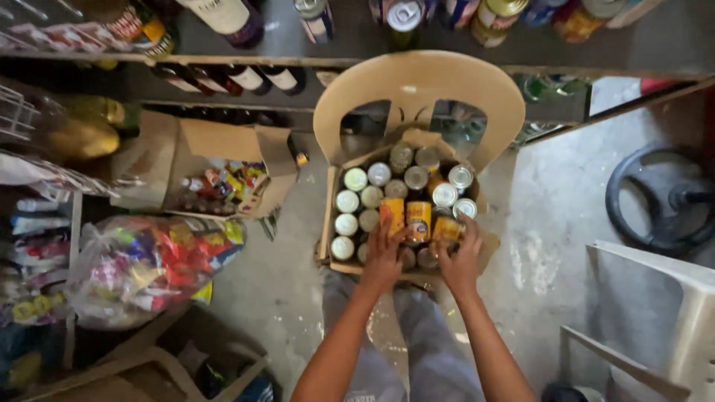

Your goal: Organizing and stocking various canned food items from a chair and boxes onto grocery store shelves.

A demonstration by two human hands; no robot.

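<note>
Your left hand curls its grip on an orange can at mid-frame; your right hand grips another can. Both sit in the box on the chair. Lifting two together could slip one, or tip the box off the seat. Your fingertips are hidden, and the lower row is hard to make out.

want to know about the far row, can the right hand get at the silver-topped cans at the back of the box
Probably yes. The right hand is at the near edge of the open cardboard box, and the silver-topped cans stand uncovered behind the orange cans, so it could go over them.
</note>
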